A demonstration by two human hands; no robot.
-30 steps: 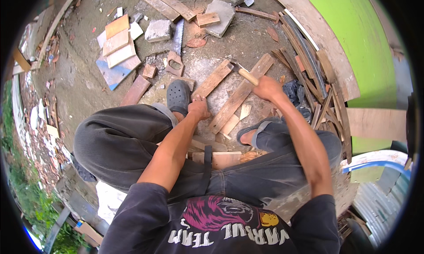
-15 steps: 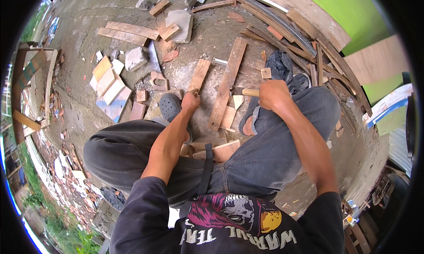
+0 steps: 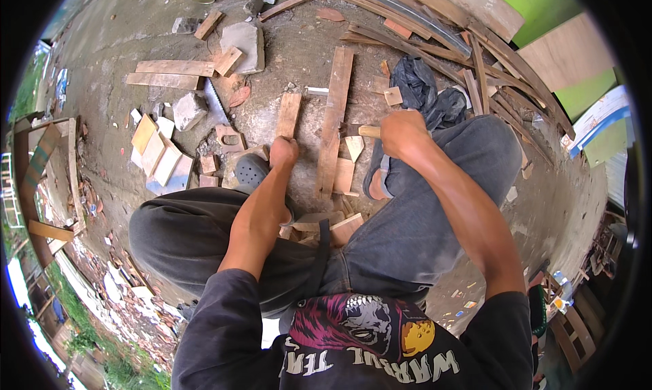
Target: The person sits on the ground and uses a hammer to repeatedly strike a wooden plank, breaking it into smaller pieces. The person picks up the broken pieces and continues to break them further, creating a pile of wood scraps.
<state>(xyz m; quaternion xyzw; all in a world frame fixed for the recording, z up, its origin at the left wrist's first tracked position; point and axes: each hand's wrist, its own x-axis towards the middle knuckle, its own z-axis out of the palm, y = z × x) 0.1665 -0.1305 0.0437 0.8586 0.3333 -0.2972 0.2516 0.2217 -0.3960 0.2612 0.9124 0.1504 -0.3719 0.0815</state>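
Note:
My left hand (image 3: 284,151) is closed around the near end of a short wooden board (image 3: 288,112), which points away from me. In my right hand (image 3: 404,132) is a wooden-handled tool (image 3: 370,131) with a dark metal end; its exact kind is unclear. The metal end lies by the right edge of a long plank (image 3: 335,112); whether they touch I cannot tell. That plank lies lengthwise between my feet. Beside it are a pale wood offcut (image 3: 354,147) and a squarish wood piece (image 3: 343,175).
A handsaw (image 3: 229,139) lies left, near a broken concrete chunk (image 3: 190,112) and stacked board pieces (image 3: 159,152). Two planks (image 3: 170,67) and a concrete slab (image 3: 243,47) are farther off. Right of centre are a black plastic bag (image 3: 414,81) and piled timber (image 3: 435,61).
The view has shifted, so the ground things appear farther left, and a can now shows at the top. Both hands keep their grips; the short board looks more upright in the picture.

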